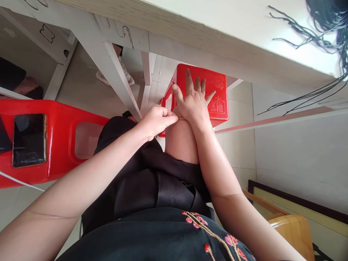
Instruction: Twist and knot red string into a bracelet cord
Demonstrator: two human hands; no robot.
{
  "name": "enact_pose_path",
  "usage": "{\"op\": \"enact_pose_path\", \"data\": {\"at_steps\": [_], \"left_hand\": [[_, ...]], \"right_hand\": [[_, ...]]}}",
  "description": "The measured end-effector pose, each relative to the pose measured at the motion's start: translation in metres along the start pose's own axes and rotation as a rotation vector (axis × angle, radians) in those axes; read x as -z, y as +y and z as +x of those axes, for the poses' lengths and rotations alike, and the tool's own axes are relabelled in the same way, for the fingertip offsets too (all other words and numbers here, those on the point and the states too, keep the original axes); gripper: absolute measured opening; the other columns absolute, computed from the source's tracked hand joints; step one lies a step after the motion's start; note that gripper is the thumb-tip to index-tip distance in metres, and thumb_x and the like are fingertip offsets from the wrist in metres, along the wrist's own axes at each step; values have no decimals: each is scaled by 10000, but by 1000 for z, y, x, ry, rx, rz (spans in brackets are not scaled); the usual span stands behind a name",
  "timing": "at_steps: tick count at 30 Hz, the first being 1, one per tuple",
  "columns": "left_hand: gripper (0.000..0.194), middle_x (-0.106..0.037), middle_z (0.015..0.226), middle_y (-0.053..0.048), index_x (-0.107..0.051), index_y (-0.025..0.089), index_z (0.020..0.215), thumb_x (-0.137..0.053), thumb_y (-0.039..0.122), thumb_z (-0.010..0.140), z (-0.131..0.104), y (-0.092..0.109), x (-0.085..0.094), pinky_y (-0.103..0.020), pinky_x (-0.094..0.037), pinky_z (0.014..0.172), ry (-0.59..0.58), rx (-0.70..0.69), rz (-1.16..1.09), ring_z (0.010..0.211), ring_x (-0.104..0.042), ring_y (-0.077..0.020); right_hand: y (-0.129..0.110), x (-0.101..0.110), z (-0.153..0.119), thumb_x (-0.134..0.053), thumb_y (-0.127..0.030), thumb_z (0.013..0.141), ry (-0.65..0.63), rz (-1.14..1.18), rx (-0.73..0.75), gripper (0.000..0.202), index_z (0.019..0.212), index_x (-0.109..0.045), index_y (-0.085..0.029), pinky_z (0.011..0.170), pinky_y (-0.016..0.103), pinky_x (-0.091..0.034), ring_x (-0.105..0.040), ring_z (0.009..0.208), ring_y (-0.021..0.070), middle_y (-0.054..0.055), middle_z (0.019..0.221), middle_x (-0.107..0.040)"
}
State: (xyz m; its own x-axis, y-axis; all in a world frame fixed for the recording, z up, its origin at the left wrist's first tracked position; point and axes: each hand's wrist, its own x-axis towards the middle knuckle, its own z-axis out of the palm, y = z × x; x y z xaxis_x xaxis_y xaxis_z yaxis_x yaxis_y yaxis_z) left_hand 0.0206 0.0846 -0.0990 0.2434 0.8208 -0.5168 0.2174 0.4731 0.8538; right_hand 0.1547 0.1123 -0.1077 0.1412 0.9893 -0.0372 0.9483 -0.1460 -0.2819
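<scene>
Over my bare knee (182, 143) my left hand (160, 121) is closed in a pinch. A thin red cord (182, 118) runs from its fingertips across to the heel of my right hand; how far it goes beneath that hand is hidden. My right hand (194, 101) lies palm down with its fingers spread, and nothing is held in it. Behind its fingers is the top of a red plastic stool (217, 81) with light printed marks.
The white table edge (190, 34) crosses above my hands, with wire hooks on its side and bundled dark cords (328, 21) on top. A phone (29, 139) rests on another red stool (61, 145) at left. Table legs (114, 72) and another person's shoes (126, 74) are beyond.
</scene>
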Motion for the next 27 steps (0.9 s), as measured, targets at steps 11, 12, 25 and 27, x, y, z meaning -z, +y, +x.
{"op": "enact_pose_path", "data": {"at_steps": [11, 12, 25, 27], "left_hand": [[88, -475, 476, 49, -629, 175, 651, -687, 202, 712, 7, -5, 3, -215, -302, 376, -34, -7, 5, 362, -399, -70], [84, -488, 486, 45, -636, 178, 666, -694, 217, 713, 8, -6, 4, -223, -327, 382, -44, -8, 5, 368, -412, -75], [158, -611, 604, 6, -682, 182, 726, -758, 316, 689, 1, -4, 12, -214, -363, 418, -84, -43, 107, 468, -493, -99], [168, -614, 613, 5, -687, 179, 734, -751, 329, 692, 0, -3, 14, -214, -363, 425, -99, -54, 110, 475, -483, -97]], "right_hand": [[-3, 4, 1, -152, -710, 919, -44, 45, -38, 799, 1559, -113, -232, 1079, 738, -55, -129, 1485, 386, 185, 1582, -252], [-3, 5, 1, -162, -705, 922, -49, 51, -44, 793, 1558, -116, -234, 1086, 730, -53, -131, 1486, 381, 182, 1584, -252], [-8, 7, -3, -235, -677, 938, -4, 41, -62, 760, 1550, -179, -231, 1117, 694, -83, -236, 1460, 367, 201, 1540, -349], [-9, 7, -3, -235, -680, 936, 0, 50, -61, 766, 1549, -184, -225, 1117, 695, -90, -240, 1458, 368, 203, 1538, -353]]}}
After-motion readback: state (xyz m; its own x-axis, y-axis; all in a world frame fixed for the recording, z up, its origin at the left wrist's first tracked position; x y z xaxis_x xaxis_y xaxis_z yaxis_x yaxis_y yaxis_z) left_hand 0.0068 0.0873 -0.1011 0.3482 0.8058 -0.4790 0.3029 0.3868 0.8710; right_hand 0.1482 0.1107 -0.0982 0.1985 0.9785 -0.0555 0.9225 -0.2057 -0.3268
